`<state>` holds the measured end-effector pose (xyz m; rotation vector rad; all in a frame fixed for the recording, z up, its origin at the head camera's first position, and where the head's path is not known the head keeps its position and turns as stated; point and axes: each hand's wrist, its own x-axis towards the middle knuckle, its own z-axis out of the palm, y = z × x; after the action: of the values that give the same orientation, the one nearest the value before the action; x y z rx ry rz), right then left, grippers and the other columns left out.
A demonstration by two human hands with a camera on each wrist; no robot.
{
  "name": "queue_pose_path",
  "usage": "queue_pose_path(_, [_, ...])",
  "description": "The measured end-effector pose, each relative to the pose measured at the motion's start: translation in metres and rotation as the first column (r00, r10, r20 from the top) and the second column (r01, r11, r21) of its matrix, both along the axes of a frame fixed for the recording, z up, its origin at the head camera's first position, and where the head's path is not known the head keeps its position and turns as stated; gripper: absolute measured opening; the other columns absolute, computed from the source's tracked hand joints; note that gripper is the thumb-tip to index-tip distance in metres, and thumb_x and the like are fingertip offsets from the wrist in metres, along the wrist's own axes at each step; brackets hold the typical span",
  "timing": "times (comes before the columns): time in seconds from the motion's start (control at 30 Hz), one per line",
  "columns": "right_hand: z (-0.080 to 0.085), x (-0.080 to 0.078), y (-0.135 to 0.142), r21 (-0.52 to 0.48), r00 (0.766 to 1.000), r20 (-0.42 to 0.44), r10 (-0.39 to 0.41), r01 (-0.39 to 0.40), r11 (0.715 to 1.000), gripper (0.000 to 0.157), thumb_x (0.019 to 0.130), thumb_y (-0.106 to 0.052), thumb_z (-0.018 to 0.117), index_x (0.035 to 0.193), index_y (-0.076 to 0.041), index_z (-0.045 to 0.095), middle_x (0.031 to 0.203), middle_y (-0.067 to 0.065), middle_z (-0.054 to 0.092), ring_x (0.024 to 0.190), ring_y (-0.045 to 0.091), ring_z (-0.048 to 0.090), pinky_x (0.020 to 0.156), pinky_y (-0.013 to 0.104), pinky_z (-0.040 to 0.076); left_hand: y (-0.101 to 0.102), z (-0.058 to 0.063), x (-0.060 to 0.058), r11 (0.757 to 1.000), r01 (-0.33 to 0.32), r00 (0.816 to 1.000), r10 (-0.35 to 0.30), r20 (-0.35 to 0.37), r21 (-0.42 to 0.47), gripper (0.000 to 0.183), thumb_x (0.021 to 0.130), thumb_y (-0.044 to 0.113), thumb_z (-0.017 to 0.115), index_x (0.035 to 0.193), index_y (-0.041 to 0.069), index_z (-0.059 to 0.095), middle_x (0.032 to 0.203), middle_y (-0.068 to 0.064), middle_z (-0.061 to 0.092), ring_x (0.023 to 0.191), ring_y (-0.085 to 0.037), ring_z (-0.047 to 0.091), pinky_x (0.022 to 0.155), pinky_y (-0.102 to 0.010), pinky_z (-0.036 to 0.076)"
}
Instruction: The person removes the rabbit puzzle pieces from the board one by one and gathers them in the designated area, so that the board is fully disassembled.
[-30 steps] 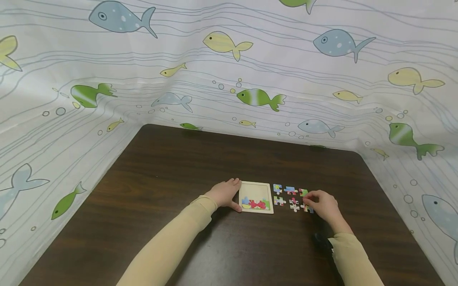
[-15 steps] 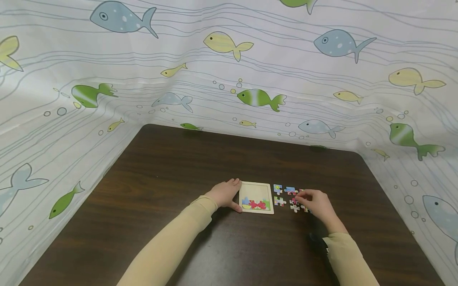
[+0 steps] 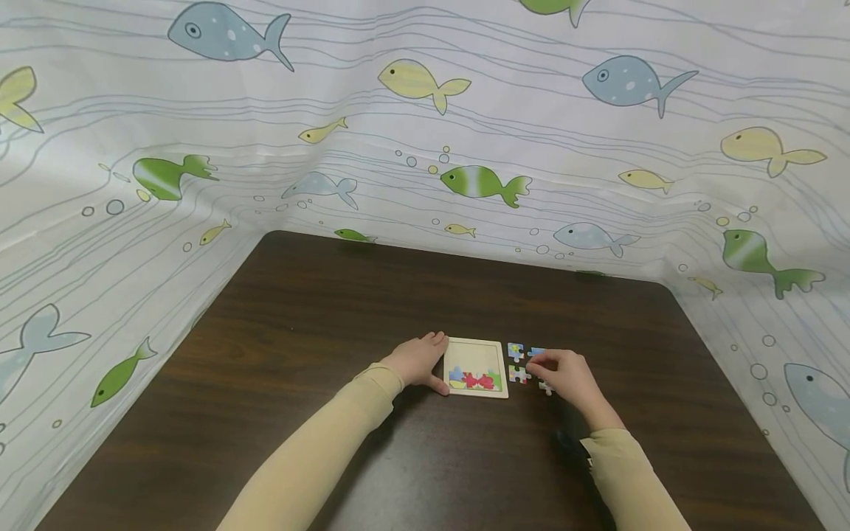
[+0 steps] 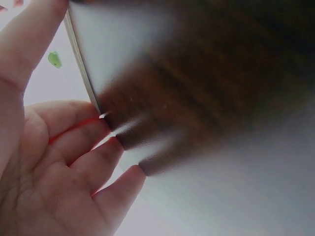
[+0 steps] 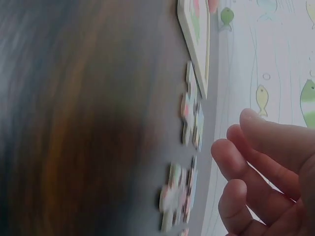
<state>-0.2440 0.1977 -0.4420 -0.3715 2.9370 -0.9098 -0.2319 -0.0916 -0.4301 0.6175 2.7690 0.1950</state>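
Note:
A square wooden puzzle tray (image 3: pixel 473 340) lies on the table, with joined jigsaw pieces (image 3: pixel 479 380) along its near side. My left hand (image 3: pixel 418 359) rests against the tray's left edge, thumb at the near corner; the left wrist view shows its fingertips on the tabletop beside the edge. Right of the tray lie several loose pieces, among them a blue one (image 3: pixel 515 349) and a pale one (image 3: pixel 518 374). My right hand (image 3: pixel 572 376) hovers over them and covers some. In the right wrist view its thumb and fingers (image 5: pixel 229 152) are loosely bent, with nothing visible between them.
A dark wood-grain table (image 3: pixel 319 295) carries everything. White fish-print cloth (image 3: pixel 398 147) rises behind it and along both sides. A dark object (image 3: pixel 569 439) is at the right wrist, by the sleeve.
My right hand has moved left across the loose pieces, from the outermost ones towards those nearer the tray. The left hand and the tray stay where they were.

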Motion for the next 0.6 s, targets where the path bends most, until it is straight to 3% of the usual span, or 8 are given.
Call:
queue_pose_path(0.23, [0.001, 0.003, -0.020, -0.051, 0.999, 0.019, 0.030, -0.029, 0.998, 0.016, 0.085, -0.019, 0.072, 0.092, -0.005, 0.073, 0.079, 0.003, 0.069, 0.063, 0.011, 0.054, 0.054, 0.025, 0.047, 0.000, -0.001, -0.001, 1.000, 0.002, 1.000, -0.001, -0.009, 0.001, 0.100, 0.074, 0.055, 0.073, 0.147, 0.002, 0.031, 0.154, -0.012, 0.029, 0.142, -0.025, 0.026, 0.113, -0.038, 0.029])
queue_pose_path(0.6, [-0.004, 0.003, -0.050, -0.062, 0.997, 0.009, 0.073, -0.073, 0.995, 0.014, 0.083, -0.019, 0.074, 0.090, -0.008, 0.074, 0.084, 0.002, 0.070, 0.072, 0.013, 0.060, 0.066, 0.028, 0.051, 0.000, -0.001, -0.001, 1.000, 0.004, 1.000, -0.004, -0.012, 0.000, 0.099, 0.074, 0.054, 0.073, 0.147, 0.002, 0.031, 0.154, -0.012, 0.029, 0.142, -0.025, 0.026, 0.113, -0.038, 0.029])
